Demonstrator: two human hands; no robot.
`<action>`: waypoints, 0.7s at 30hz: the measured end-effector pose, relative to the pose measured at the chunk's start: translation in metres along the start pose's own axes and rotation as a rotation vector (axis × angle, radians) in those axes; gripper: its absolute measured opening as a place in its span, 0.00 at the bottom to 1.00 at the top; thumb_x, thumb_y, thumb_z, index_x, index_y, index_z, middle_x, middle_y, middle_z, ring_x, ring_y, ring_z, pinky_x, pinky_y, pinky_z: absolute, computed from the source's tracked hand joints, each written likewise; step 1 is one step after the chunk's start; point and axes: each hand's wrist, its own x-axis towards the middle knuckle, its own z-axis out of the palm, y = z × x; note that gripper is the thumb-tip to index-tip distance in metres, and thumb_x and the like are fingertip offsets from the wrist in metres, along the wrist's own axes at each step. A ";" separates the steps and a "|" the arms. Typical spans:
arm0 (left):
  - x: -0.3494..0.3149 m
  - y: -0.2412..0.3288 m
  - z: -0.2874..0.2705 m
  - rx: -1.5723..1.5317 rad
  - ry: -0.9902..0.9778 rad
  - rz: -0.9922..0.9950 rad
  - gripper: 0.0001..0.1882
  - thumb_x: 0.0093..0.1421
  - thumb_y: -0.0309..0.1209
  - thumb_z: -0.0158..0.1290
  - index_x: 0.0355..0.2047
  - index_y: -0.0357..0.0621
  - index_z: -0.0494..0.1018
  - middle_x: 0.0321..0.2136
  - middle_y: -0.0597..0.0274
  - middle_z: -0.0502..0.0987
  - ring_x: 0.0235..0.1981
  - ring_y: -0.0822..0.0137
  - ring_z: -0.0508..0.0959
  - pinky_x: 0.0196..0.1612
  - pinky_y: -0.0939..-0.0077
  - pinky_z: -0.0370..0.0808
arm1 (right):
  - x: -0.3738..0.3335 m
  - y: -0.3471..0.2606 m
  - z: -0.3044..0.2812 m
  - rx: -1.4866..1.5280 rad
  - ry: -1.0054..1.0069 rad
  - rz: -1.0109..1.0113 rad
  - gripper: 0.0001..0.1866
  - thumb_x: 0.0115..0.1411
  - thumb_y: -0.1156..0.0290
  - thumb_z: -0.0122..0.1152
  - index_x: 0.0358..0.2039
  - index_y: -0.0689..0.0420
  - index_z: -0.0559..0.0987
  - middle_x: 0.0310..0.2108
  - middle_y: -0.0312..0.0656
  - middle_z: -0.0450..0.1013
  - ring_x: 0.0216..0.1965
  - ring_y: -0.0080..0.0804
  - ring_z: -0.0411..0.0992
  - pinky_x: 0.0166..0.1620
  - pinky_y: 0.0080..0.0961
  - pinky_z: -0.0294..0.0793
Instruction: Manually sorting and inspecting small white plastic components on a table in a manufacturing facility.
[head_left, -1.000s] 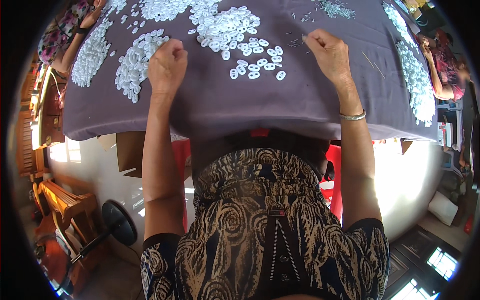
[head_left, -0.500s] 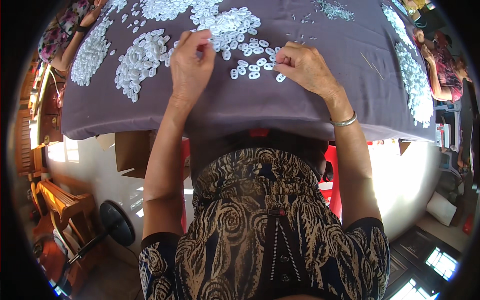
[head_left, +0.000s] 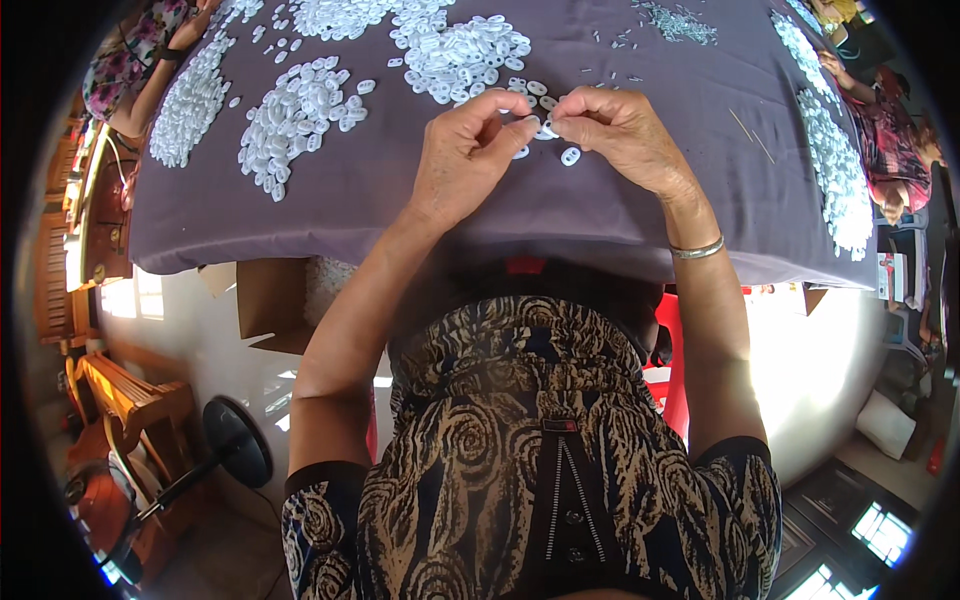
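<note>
Heap of small white ovals (head_left: 190, 108), well out toward nine o'clock from the left hand (head_left: 458, 158), spreads along the left side of the tabletop (head_left: 480, 215), which wears a purple-grey cloth. Nearer in, also around nine o'clock, is a second white heap (head_left: 288, 125); a central white heap (head_left: 465, 55) lies at twelve o'clock.

The left hand's grip points toward three o'clock, thumb and forefinger close together. Facing it, the right hand (head_left: 628, 135) points its bunched fingertips toward nine o'clock, so the two grips nearly meet. White two-holed piece (head_left: 546, 131) shows just at that narrow gap; whether either grip is pinching it, or it lies on the cloth behind, I cannot tell, and its long axis is hidden.

Loose two-holed oval (head_left: 570, 156) lies flat and apart from both grips: five o'clock from the right one, which is nearer, and between four and five from the left. Its long axis seems to run from eight o'clock to two.

Farther right, thin metallic pins (head_left: 680, 22) lie at one o'clock from the right hand, two slender yellowish sticks (head_left: 751, 137) at three, and a long white heap (head_left: 832, 170) beyond them.
</note>
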 end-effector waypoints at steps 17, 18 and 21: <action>-0.001 -0.009 0.005 -0.349 -0.047 0.045 0.08 0.58 0.21 0.54 0.39 0.39 0.73 0.27 0.67 0.77 0.29 0.79 0.76 0.28 0.83 0.75 | 0.000 -0.006 0.006 0.214 -0.050 0.171 0.12 0.62 0.62 0.55 0.30 0.58 0.80 0.23 0.30 0.70 0.24 0.14 0.63 0.28 0.13 0.63; -0.001 -0.009 0.005 -0.337 -0.036 0.042 0.08 0.58 0.21 0.54 0.39 0.39 0.73 0.27 0.67 0.77 0.29 0.79 0.76 0.28 0.82 0.75 | 0.000 -0.007 0.006 0.211 -0.053 0.180 0.13 0.62 0.62 0.55 0.30 0.58 0.79 0.23 0.29 0.70 0.24 0.14 0.63 0.28 0.14 0.63; 0.000 -0.011 0.007 -0.393 -0.038 0.017 0.09 0.57 0.21 0.55 0.39 0.39 0.73 0.27 0.67 0.77 0.28 0.79 0.75 0.28 0.83 0.75 | 0.000 -0.007 0.007 0.209 -0.047 0.187 0.12 0.62 0.63 0.54 0.30 0.57 0.79 0.23 0.29 0.70 0.25 0.14 0.63 0.28 0.14 0.62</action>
